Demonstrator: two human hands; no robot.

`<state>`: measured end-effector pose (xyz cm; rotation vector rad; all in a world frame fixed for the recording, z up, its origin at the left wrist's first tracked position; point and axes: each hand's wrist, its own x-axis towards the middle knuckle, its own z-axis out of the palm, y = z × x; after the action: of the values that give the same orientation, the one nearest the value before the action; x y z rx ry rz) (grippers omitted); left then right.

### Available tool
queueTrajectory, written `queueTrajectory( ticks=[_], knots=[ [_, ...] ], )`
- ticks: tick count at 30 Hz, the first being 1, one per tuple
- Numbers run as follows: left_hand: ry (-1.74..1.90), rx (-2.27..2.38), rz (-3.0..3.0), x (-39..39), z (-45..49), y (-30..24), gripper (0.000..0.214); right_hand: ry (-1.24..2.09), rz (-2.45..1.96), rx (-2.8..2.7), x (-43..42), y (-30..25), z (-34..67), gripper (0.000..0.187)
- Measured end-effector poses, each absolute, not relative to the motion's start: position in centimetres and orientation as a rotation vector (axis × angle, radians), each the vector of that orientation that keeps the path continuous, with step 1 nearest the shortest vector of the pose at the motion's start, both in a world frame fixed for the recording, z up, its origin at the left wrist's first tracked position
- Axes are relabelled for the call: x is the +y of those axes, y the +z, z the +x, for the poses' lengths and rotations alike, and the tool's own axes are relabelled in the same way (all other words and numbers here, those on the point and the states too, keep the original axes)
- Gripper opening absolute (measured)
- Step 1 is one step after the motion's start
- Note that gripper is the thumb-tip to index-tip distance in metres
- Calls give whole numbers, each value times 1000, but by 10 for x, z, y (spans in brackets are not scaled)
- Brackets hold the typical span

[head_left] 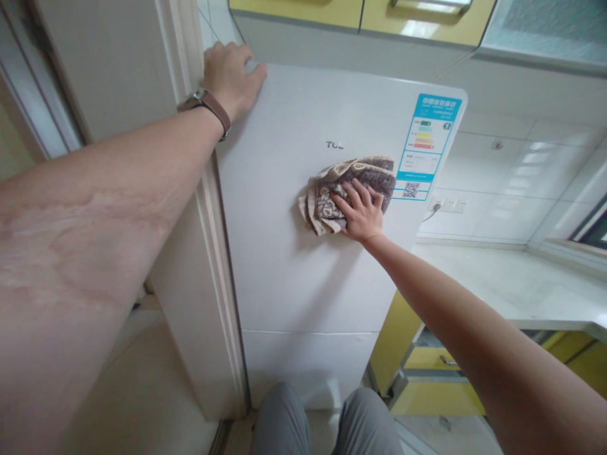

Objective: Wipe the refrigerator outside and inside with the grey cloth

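A patterned brown and cream cloth (353, 189), bunched in folds, lies pressed against the white refrigerator door (284, 272), just below its brand letters. My right hand (361, 212) holds it there, palm down with fingers spread over the fabric. At the refrigerator's upper left corner rests my left hand (232, 76), a brown-strapped watch (206, 107) on its wrist. Its thumb stands apart from the fingers along the top edge, and nothing is held in it. The fingertips are partly out of sight.
A blue and white energy label (427, 145) is stuck on the door's right side. Wooden door trim (208, 234) borders the refrigerator on the left. Yellow cupboards (427, 19) hang above; a pale countertop (474, 278) and yellow drawers (431, 358) stand at the right.
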<state>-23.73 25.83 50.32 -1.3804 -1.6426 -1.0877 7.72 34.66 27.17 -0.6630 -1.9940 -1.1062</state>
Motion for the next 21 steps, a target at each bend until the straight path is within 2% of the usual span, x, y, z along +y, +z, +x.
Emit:
queueTrajectory(
  ticks=[5, 10, 16, 21],
  knots=[
    [-1077, -1633, -1385, 260, -238, 503, 58, -1103, -651, -2000, 347, 248, 81, 63],
    [-1165, -1617, -1347, 262, -236, 502, 50, -1135, -634, -2012, 345, 213, 86, 61],
    [-1109, -1621, -1388, 257, -237, 502, 58, -1145, -532, -2055, 344, 172, 94, 53],
    [-1085, -1634, -1398, 254, -237, 500, 62, -1161, -523, -2115, 344, 149, 100, 58]
  ],
)
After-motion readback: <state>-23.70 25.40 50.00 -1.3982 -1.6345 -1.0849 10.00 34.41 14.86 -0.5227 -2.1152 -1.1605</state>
